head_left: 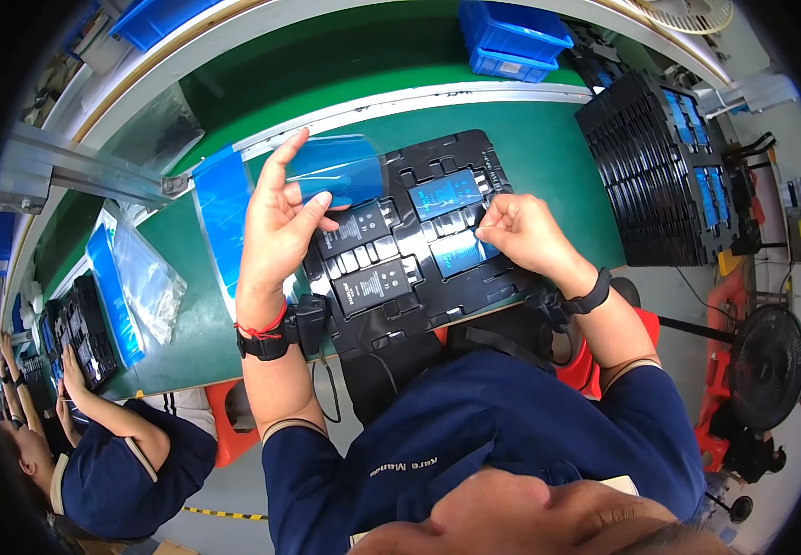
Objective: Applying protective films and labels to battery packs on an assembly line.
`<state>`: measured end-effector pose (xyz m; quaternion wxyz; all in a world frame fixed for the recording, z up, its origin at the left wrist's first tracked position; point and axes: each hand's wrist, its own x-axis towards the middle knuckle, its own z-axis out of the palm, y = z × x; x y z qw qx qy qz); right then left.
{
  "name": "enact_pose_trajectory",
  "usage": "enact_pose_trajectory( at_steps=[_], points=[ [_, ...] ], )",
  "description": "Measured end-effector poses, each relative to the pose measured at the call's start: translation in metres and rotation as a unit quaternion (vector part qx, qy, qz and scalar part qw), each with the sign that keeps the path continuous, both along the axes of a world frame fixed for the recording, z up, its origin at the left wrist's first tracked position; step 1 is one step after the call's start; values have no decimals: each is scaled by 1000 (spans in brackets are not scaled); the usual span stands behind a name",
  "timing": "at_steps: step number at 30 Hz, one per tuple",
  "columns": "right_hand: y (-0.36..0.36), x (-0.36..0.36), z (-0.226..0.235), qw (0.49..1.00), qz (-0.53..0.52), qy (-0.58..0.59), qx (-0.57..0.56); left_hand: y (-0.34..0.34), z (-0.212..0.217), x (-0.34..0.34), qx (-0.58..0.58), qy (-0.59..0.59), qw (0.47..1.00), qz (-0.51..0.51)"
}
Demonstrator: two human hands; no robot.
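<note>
My left hand (280,222) is over the left side of a black plastic tray (451,301). Its index finger points up, and the thumb and curled fingers grip a clear blue film sheet (345,166). Bare black flat batteries (371,285) lie in the tray's left pockets. On the right, an upper battery (447,193) and a lower battery (460,252) look blue on top. My right hand (522,231) pinches thumb and fingertips together at the lower one's upper right corner; what is between them is too small to make out.
Blue sheets (220,217) lie left of the tray on the green table (548,139). A tall stack of black trays (645,171) stands right, blue bins (511,42) behind. A co-worker (132,444) works at far left; a black fan (770,368) stands right.
</note>
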<state>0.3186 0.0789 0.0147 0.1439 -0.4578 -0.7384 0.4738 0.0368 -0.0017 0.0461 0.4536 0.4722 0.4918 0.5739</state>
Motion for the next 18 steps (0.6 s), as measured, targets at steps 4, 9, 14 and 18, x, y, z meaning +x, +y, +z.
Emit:
enact_pose_trajectory(
  at_steps=[4, 9, 14, 18],
  points=[
    [-6, -5, 11, 991, 18, -70, 108, 0, -5, -3, -16, -1, 1000, 1],
    [-17, -19, 41, 958, 5, -122, 261, -2, -13, -6, -12, 16, 1000, 5],
    [-6, -58, 59, 901, 109, 108, 406, -3, -12, -1, 5, -7, 1000, -23],
    [-1, -80, 48, 918, 109, 165, 344, -5, -11, -3, 5, 16, 999, -30]
  ],
)
